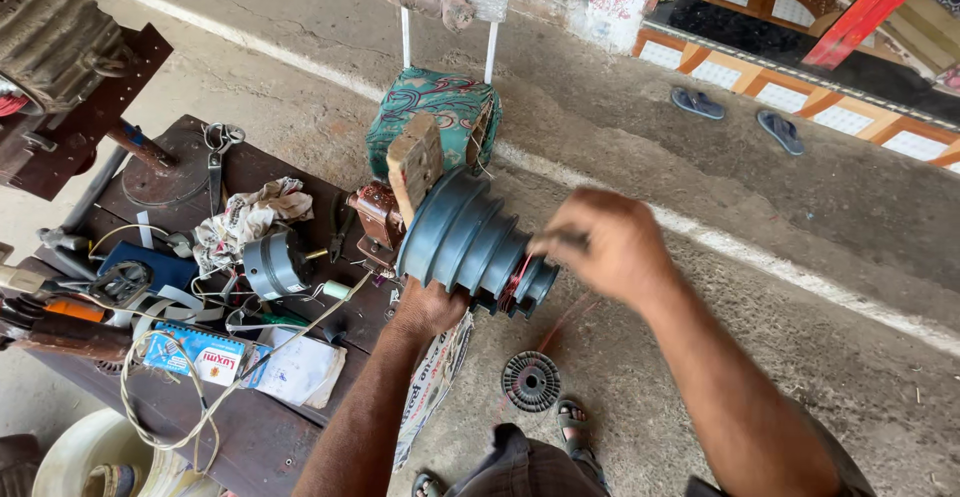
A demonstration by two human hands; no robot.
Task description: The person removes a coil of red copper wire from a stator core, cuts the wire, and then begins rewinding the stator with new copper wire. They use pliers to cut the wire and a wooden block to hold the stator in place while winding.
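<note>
While our left hand (428,309) cups the underside of the big blue stepped cone (468,242), we keep it from wobbling. The cone sits in the middle of the frame, sticking out sideways from a brown metal stand (377,225) at the edge of the messy dark table (262,427). Our right hand (605,244) is just right of the cone's small end. Its fingers are curled in tight, and it looks blurry, so we think it pinches the thin red wire (515,279), but we cannot tell for sure.

That wire is very thin. If we pull too hard, it could snap. If we pull too softly, it could go slack and slide off its step onto the next one. Then the loops would get mixed up.

More red wire (563,325) hangs down toward the round black spool (530,381) on the ground, near our sandal (572,425). If our foot bumps it, the wire could tangle or kink.

Our left hand is open and only pressing from below. If it slips, the cone could jerk.
</note>
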